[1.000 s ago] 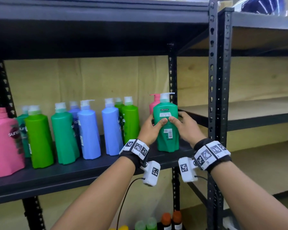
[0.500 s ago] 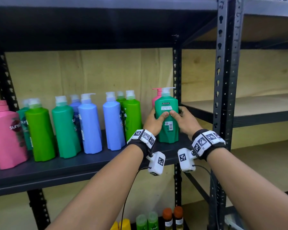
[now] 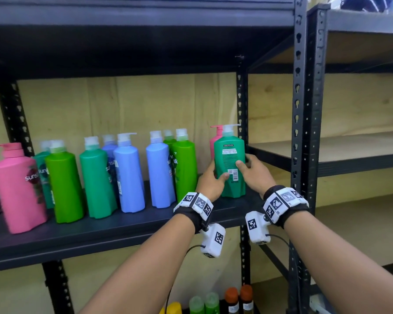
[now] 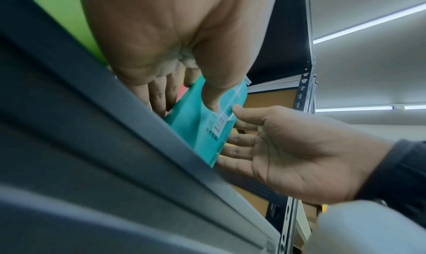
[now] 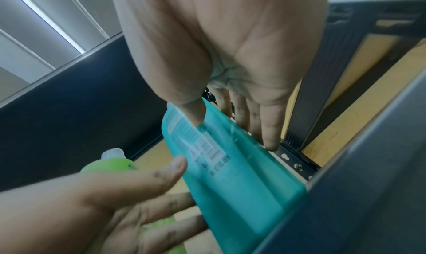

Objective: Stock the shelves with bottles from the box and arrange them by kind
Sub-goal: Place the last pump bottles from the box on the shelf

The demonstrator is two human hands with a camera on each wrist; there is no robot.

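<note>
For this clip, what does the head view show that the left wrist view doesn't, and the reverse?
Only the head view shows the row of pink, green and blue bottles standing on the dark shelf, the pink bottle behind the held one, and smaller bottles lower down. Only the left wrist view shows the ceiling lights and the right palm from below. Both show the left hand and right hand holding the teal-green bottle from either side, barcode label facing the person.

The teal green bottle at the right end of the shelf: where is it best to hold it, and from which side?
Probably the mid body of the teal green bottle, taken from the front with one hand on each flat side. It stands upright, a pink bottle is right behind, and a post is close on the right.
</note>
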